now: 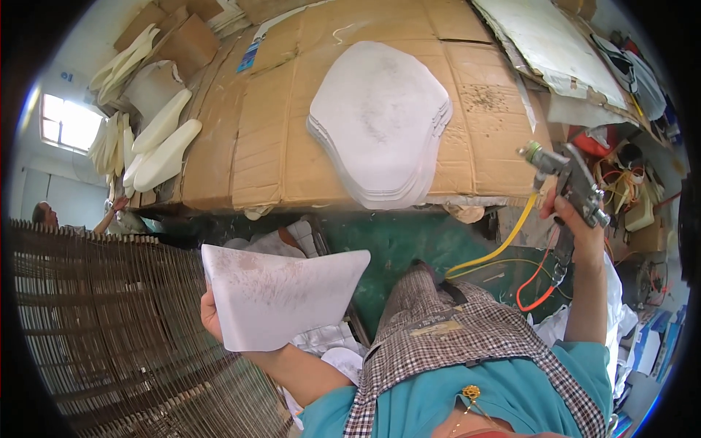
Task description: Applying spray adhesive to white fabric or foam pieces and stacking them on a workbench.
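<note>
My left hand (pixel 210 314) grips the left edge of a bent white sheet (pixel 288 296) with brownish speckles; most of its fingers are behind the sheet. Up on the right, my right hand (pixel 580 226) is wrapped round the handle of a spray gun (pixel 573 182), whose nozzle end points left. A yellow hose (pixel 504 244) and an orange hose (pixel 537 303) hang by the gun. Ahead lies a stack of white shaped sheets (pixel 380 109), wide at the far end and narrower toward me, with grey smudges on top.
Brown cardboard (pixel 270 139) covers the table under the stack. A slatted wooden rack (pixel 131 321) fills the lower left. Cream foam-like pieces (pixel 164 150) lean at the table's left end. White sheets (pixel 548 47) lie at the far right. Another person's arm (pixel 109 215) shows at far left.
</note>
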A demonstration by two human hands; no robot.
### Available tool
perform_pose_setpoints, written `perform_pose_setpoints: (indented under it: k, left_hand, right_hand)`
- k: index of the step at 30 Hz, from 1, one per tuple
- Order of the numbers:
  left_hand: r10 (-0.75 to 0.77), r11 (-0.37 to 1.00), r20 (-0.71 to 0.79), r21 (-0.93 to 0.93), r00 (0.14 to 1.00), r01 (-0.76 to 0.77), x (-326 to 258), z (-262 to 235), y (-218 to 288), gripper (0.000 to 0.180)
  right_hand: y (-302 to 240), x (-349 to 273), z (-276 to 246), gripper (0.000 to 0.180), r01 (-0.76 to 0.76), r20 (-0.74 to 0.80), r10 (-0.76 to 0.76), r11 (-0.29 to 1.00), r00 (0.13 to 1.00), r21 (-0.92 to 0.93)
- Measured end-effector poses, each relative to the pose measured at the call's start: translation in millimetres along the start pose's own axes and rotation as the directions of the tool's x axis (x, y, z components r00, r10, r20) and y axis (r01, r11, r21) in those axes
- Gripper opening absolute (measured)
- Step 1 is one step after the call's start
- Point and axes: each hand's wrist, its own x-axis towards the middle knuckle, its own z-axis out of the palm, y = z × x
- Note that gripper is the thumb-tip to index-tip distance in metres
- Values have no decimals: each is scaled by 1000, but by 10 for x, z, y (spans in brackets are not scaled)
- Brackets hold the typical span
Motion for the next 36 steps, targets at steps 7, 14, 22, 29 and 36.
perform_pose_setpoints:
  k: [7, 14, 22, 29, 36]
  left_hand:
    - [105, 992, -10, 65, 994, -104, 43, -74, -49, 45]
    - [-51, 998, 99, -17, 994, 53, 247, -336, 24, 43]
    - [-12, 998, 55, 66, 998, 8, 210, -139, -133, 43]
    - [8, 1000, 52, 30, 999, -10, 124, -157, -42, 41]
    - [256, 964, 133, 34, 958, -263, 2, -257, -121, 22]
  right_hand:
    - [57, -106, -108, 58, 30, 65, -40, 989, 997, 142]
    - [70, -122, -226, 50, -24, -48, 25, 999, 999, 25]
    - [98, -330, -270, 63, 4, 122, -15, 996, 992, 91]
    - [235, -73, -359, 19, -39, -94, 39, 999, 995, 3]
    - [1549, 1646, -521, 35, 125, -7, -134, 945, 991, -303]
